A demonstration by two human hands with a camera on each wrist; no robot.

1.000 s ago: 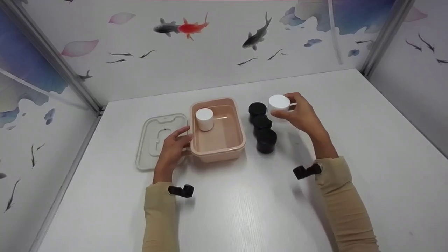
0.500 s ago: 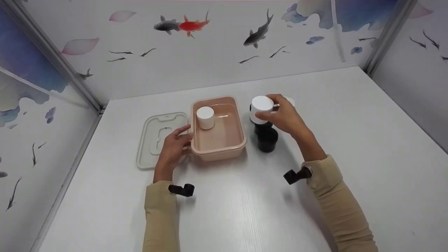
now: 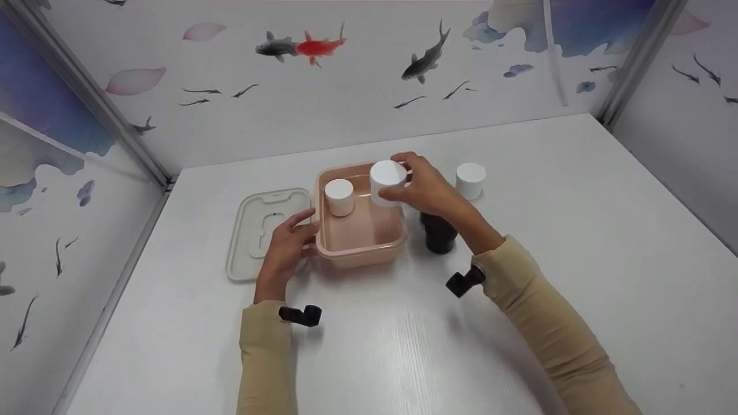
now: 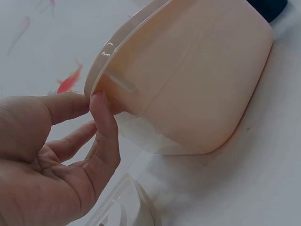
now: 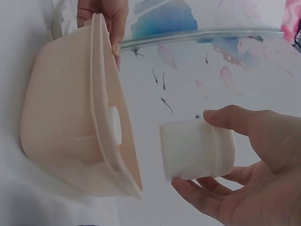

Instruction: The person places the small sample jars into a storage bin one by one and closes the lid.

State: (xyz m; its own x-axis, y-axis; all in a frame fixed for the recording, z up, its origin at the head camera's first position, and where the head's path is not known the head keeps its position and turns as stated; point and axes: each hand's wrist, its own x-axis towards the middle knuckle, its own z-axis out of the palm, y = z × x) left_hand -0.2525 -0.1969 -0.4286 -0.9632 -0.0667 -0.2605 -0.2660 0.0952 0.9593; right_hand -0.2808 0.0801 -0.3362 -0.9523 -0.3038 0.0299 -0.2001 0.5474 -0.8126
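Note:
My right hand [image 3: 428, 187] grips a white lidded jar [image 3: 388, 183] between thumb and fingers, above the right side of an open pink plastic box [image 3: 369, 253]. In the right wrist view the held jar [image 5: 193, 148] is apart from the box [image 5: 61, 113]. Another white jar [image 3: 339, 199] stands upright inside the box at its left side. My left hand [image 3: 285, 245] holds the box's left rim; in the left wrist view, the thumb and a finger of that hand [image 4: 70, 150] pinch the rim [image 4: 101, 66].
A pale lid [image 3: 245, 253] lies flat left of the box, partly behind the left hand. Right of the box stand black jars [image 3: 440, 239], partly hidden by the right arm. A third white jar [image 3: 471, 178] stands farther right. A printed wall [image 3: 357, 115] borders the table's back.
My right hand has carried the white jar leftward, past the black jars and over the box. The third white jar has come into view behind it. My left hand stays at the rim.

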